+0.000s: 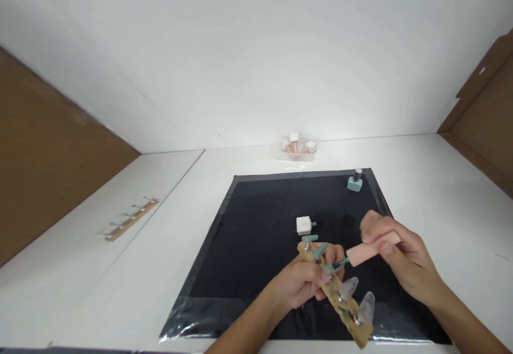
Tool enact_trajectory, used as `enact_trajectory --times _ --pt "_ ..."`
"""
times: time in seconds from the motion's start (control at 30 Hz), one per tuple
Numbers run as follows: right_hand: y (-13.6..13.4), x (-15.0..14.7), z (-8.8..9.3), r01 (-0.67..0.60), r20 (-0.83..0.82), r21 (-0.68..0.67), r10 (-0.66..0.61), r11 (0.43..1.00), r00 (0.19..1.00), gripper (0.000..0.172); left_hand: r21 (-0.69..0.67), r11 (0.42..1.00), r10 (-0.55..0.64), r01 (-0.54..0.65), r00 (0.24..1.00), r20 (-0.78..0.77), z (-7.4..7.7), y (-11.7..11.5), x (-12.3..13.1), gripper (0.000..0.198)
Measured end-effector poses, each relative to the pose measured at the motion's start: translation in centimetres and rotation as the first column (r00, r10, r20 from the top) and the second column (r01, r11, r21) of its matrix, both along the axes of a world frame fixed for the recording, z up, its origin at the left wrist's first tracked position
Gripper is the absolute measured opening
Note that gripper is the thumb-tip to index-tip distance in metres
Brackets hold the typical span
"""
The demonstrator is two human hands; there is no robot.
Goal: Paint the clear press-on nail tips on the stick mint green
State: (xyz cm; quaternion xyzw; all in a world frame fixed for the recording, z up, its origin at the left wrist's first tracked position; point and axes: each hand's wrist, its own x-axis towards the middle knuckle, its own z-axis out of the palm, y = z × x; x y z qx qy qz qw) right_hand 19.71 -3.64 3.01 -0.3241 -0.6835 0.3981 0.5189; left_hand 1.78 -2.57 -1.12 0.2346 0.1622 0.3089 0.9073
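My left hand (306,282) grips a wooden strip (348,311) that carries several false nail tips, some teal, some clear. My right hand (395,252) holds a pink brush cap (366,252); its thin brush tip touches a nail on the strip. Both hands hover over a black mat (256,247). A white cube-shaped bottle (303,225) lies on the mat just beyond the strip, with a loose teal nail tip (309,238) beside it.
A teal polish bottle (355,181) with a dark cap stands at the mat's far right corner. A clear bag of small bottles (297,147) rests against the back wall. Another wooden strip (130,219) with clear tips lies on the white table at left. Brown panels flank both sides.
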Motion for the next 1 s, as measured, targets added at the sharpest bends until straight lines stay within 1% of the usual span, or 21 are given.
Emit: enact_trajectory --times 0.1,0.17,0.27,0.33,0.43,0.5,0.6,0.7,0.77,0.87,0.93,1.0 --pt "0.1 0.0 0.0 -0.038 0.028 -0.045 0.039 0.998 0.999 0.019 0.014 1.000 -0.019 0.019 1.000 -0.011 -0.1 0.0 0.0 0.030" --pt "0.2 0.1 -0.2 -0.005 0.026 -0.066 0.006 0.998 1.000 0.023 0.014 1.000 -0.018 0.018 1.000 -0.006 -0.2 0.0 0.0 0.030" --pt "0.3 0.3 -0.3 0.062 -0.016 -0.056 -0.063 0.997 0.998 0.027 0.004 1.000 -0.007 0.007 1.000 0.009 -0.4 0.0 0.0 0.029" --pt "0.4 0.2 -0.2 0.068 -0.038 -0.026 -0.069 0.997 0.997 0.025 -0.010 1.000 0.001 -0.001 1.000 0.014 -0.5 0.1 0.0 0.028" --pt "0.4 0.0 0.0 -0.010 -0.003 0.032 0.010 0.999 1.000 0.021 -0.023 1.000 -0.007 0.008 1.000 0.021 -0.4 0.1 -0.1 0.028" --pt "0.3 0.0 0.1 -0.039 0.038 0.074 0.036 0.997 0.999 0.018 -0.028 1.000 -0.005 0.006 1.000 0.019 -0.4 0.1 -0.1 0.029" --pt "0.4 0.3 -0.1 0.007 0.069 0.128 -0.015 0.992 0.998 0.018 -0.030 1.000 -0.009 0.009 1.000 0.001 -0.5 0.0 0.0 0.030" --pt "0.4 0.4 -0.2 0.060 0.048 0.165 -0.068 0.984 0.997 0.018 -0.040 0.999 -0.019 0.019 1.000 0.003 -0.4 0.1 0.1 0.031" --pt "0.4 0.4 0.0 0.037 0.049 0.207 -0.048 0.978 0.998 0.017 -0.044 0.999 -0.013 0.014 1.000 0.012 -0.3 0.1 0.1 0.032" --pt "0.5 0.1 0.7 -0.032 0.126 0.298 -0.007 0.954 0.992 0.019 -0.061 0.998 -0.006 0.007 1.000 0.015 -0.1 0.2 0.3 0.035" --pt "0.5 0.0 1.1 -0.031 0.176 0.349 -0.032 0.937 0.984 0.019 -0.081 0.997 -0.004 0.004 1.000 0.003 -0.1 0.2 0.3 0.036" --pt "0.5 0.0 1.5 0.002 0.191 0.377 -0.080 0.926 0.978 0.019 -0.100 0.995 0.001 -0.001 1.000 -0.009 -0.2 0.1 0.3 0.035"
